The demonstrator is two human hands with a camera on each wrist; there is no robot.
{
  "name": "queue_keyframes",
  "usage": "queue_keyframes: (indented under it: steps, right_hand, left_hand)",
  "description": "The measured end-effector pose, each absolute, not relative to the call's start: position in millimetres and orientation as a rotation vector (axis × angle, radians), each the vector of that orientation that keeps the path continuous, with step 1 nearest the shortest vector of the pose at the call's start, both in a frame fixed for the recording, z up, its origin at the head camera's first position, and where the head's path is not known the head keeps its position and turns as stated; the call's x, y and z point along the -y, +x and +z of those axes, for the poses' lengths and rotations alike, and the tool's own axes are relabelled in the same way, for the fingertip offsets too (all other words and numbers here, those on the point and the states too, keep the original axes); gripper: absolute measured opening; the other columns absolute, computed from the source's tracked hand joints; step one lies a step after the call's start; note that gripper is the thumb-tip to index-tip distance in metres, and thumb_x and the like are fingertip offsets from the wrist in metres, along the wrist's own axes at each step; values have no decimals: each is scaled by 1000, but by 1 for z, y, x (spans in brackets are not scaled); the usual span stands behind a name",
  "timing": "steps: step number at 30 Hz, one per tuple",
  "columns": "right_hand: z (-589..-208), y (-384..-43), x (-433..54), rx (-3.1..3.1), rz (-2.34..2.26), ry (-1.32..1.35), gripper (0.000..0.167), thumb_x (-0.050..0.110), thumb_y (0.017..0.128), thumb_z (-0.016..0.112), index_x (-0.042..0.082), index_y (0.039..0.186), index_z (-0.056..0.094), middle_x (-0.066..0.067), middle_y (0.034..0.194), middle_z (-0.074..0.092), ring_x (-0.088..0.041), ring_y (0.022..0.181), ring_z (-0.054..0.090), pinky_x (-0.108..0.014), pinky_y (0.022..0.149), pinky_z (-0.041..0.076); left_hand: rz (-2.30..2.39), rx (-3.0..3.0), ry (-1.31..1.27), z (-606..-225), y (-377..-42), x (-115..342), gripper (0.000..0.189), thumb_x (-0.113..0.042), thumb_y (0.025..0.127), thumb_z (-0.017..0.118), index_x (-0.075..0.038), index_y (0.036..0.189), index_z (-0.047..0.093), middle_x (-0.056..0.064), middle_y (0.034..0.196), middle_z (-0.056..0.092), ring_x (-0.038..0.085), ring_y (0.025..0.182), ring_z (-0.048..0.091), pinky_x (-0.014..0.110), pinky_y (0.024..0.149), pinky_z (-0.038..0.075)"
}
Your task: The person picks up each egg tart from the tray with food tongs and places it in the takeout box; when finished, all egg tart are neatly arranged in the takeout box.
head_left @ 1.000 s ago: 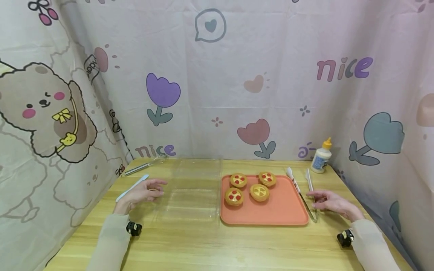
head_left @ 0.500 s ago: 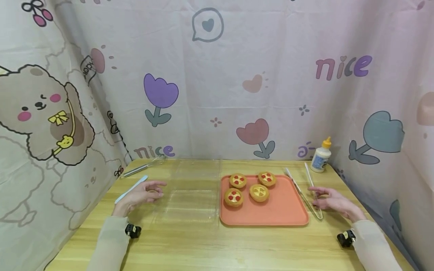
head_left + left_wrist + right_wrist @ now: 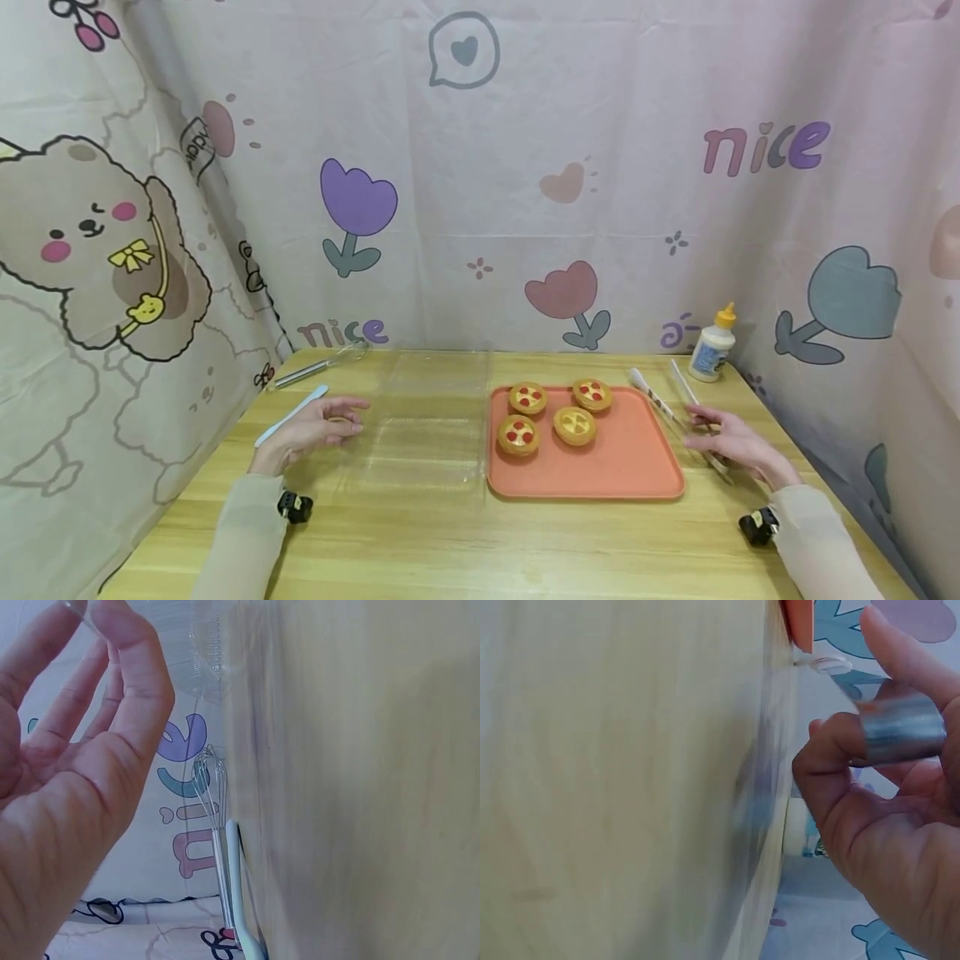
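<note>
My right hand (image 3: pixel 738 446) holds a pair of metal tongs (image 3: pixel 658 398) beside the tray, its whitish tips pointing to the back. In the right wrist view the bent metal end of the tongs (image 3: pixel 904 727) lies across the curled fingers. An orange tray (image 3: pixel 626 467) bears several small tarts (image 3: pixel 517 436), most dotted red, one plain yellow. To the left lies a clear plastic box (image 3: pixel 427 454), its lid folded back. My left hand (image 3: pixel 318 427) is at the box's left side, and in the left wrist view thumb and finger pinch its thin clear edge (image 3: pixel 81 616).
A wire whisk (image 3: pixel 303 372) lies at the back left, with a light blue slim-handled tool (image 3: pixel 270 433) in front of it, partly behind my left hand. A white glue bottle (image 3: pixel 711 354) with a yellow cap stands at the back right. Printed curtains hang behind the table.
The tongs have turned in my right hand: their bent end has shifted right, away from the tray, and now shows under the fingers. My left hand and the box have stayed in place.
</note>
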State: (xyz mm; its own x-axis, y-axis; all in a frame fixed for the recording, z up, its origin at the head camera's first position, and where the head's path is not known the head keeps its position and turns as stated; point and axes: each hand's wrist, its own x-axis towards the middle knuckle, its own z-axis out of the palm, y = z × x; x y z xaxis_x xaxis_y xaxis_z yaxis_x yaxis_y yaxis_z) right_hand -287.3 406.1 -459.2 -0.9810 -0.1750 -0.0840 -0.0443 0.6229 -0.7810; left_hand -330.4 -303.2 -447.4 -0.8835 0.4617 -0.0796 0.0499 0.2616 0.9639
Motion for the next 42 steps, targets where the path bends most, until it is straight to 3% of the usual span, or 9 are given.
queue_keyframes:
  steps: [2, 5, 9, 13, 16, 19, 24, 34, 42]
  right_hand:
    - [-459, -288, -406, -2741, -1239, -212, 79, 22, 89, 71, -8, 149, 29, -32, 137, 47, -35, 121, 49, -20, 83, 47]
    - [-458, -288, -406, -2748, -1272, -194, 75, 12, 89, 68, -10, 148, 29, -33, 136, 47, -28, 119, 51, -19, 83, 45]
    - [-456, -289, -404, -2661, -1466, -120, 74, 2, 87, 61, -13, 149, 24, -33, 138, 43, -9, 96, 54, -21, 71, 51]
    - [-455, -289, -401, -2516, -1645, -83, 74, 2, 90, 58, -11, 151, 18, -20, 131, 47, -7, 79, 58, -25, 63, 55]
    - [-457, -287, -399, -2495, -1656, -96, 70, 6, 95, 56, -8, 152, 19, -10, 121, 50, -7, 62, 52, -22, 49, 49]
    - [-459, -286, -397, -2543, -1617, -158, 65, 12, 99, 55, -3, 152, 21, -16, 125, 50, -6, 52, 42, -21, 40, 38]
    - [-457, -286, -390, -2611, -1600, -189, 71, 28, 100, 58, 5, 153, 16, -29, 135, 44, -8, 56, 44, -23, 42, 40]
    - [-451, -285, -380, -2686, -1525, -199, 69, 32, 95, 65, 3, 150, 35, -19, 114, 51, -4, 48, 36, -24, 39, 38]
    - [-447, -281, -378, -2659, -1608, -210, 64, 32, 95, 66, 4, 148, 42, -20, 123, 58, -5, 45, 34, -37, 37, 35]
  left_hand:
    - [1653, -2195, 459, -447, -330, 303, 64, -9, 92, 67, 9, 144, 36, 20, 115, 56, 14, 83, 61, 32, 78, 60]
    - [1640, -2212, 450, -445, -330, 303, 63, -11, 92, 68, 8, 144, 37, 26, 120, 53, 20, 91, 63, 36, 82, 60]
    - [1654, -2227, 435, -442, -331, 301, 63, -13, 91, 69, 7, 143, 40, 28, 122, 53, 26, 96, 64, 38, 84, 60]
    - [1685, -2202, 424, -443, -332, 300, 64, -10, 90, 70, 9, 143, 38, 21, 116, 57, 27, 96, 65, 39, 84, 60]
    - [1700, -2167, 435, -445, -331, 300, 66, -7, 91, 69, 9, 145, 34, 14, 109, 59, 26, 93, 66, 41, 83, 60]
    - [1724, -2122, 450, -447, -331, 300, 67, -5, 91, 68, 6, 147, 32, 8, 104, 61, 26, 88, 67, 43, 80, 61]
    - [1759, -2068, 422, -447, -331, 300, 75, -5, 91, 68, -4, 152, 25, 6, 100, 63, 25, 84, 68, 40, 75, 62]
    - [1761, -2066, 374, -445, -330, 302, 84, -7, 91, 68, -9, 156, 16, 5, 101, 63, 25, 84, 68, 42, 76, 62]
    - [1749, -2075, 364, -444, -329, 303, 83, -7, 90, 69, -9, 155, 17, 6, 102, 62, 24, 85, 68, 43, 78, 62]
